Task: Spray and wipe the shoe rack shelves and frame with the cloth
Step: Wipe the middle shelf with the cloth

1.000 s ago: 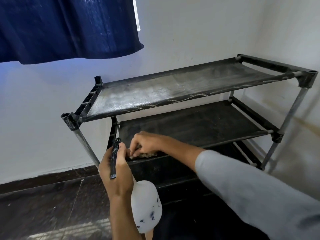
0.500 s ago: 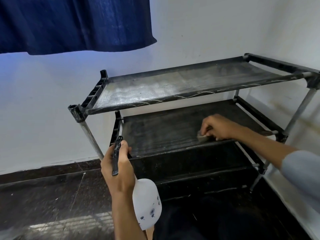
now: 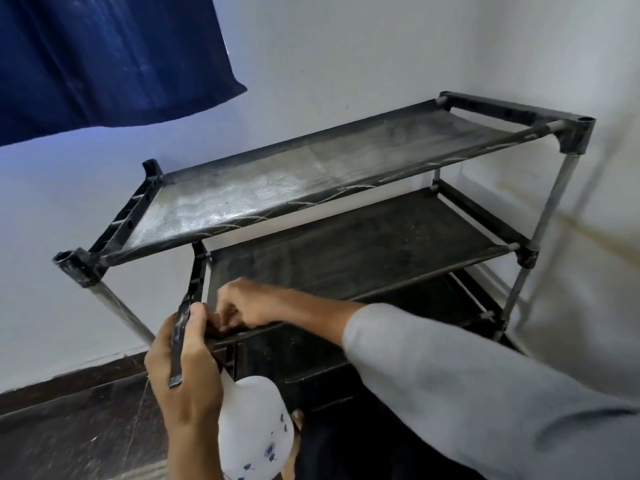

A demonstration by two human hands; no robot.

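Observation:
A black shoe rack with metal legs stands in the room's corner. Its top shelf is dusty grey, and the middle shelf below it is dark. My left hand grips a white spray bottle by its black trigger head, just in front of the rack's lower left side. My right hand presses down at the front left edge of the middle shelf, fingers curled. The cloth is hidden under that hand.
A dark blue curtain hangs at the upper left. White walls close in behind and to the right of the rack. The floor is dark and glossy. A lower shelf lies in shadow.
My right hand swept along the middle shelf's front edge out to the right, then back to the left end. My left hand kept the bottle in place.

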